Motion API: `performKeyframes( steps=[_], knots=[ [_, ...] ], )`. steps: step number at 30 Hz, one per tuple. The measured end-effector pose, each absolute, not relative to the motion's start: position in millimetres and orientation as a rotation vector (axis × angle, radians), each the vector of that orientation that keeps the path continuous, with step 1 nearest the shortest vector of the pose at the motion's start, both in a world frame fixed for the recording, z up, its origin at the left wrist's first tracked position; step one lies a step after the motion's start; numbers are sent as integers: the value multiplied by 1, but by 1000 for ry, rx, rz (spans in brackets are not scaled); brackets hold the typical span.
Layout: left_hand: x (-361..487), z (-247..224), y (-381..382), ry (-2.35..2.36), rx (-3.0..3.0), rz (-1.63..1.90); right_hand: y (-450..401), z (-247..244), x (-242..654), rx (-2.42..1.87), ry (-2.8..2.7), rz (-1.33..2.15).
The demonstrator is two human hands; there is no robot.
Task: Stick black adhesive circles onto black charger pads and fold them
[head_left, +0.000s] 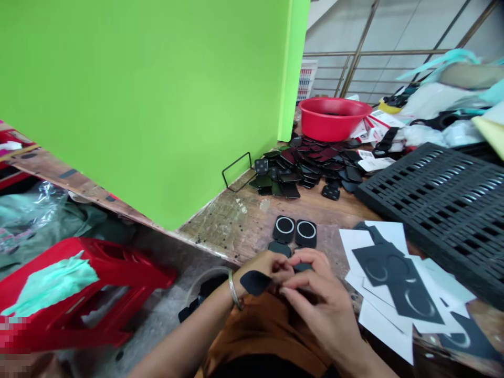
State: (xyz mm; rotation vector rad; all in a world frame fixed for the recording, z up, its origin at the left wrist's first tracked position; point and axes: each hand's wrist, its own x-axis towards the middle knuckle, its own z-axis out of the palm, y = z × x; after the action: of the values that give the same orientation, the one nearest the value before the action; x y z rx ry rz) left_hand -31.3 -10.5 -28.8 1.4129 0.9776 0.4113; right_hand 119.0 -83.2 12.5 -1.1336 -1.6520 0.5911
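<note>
Close together at the table's front edge are my two hands. My left hand (264,266), with a bracelet on the wrist, is closed, and a thin dark piece (255,282) sticks out from it. The curled fingers of my right hand (321,286) meet it; whatever is between their tips is hidden. Just beyond the hands lie two black square pads with white rings, one at the left (284,229) and one at the right (306,232). Dark sheets with ring shapes (397,268) rest on white papers (384,315) to the right.
A tall green panel (157,105) rises at the left. Beyond the pads are a wire stand (237,170), a pile of dark plates (307,163) and a red basin (331,123). A black slatted crate (437,205) stands right. A red stool (129,262) is below left.
</note>
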Motion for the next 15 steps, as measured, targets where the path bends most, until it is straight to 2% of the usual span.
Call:
performKeyframes(
  steps=[4,15],
  knots=[
    [-21,-27,7,1093,1561,462,-91,19,124,-940,-1796,366],
    [-26,-29,32,1532,1733,716,-94,25,132,-937,-1728,417]
  ],
)
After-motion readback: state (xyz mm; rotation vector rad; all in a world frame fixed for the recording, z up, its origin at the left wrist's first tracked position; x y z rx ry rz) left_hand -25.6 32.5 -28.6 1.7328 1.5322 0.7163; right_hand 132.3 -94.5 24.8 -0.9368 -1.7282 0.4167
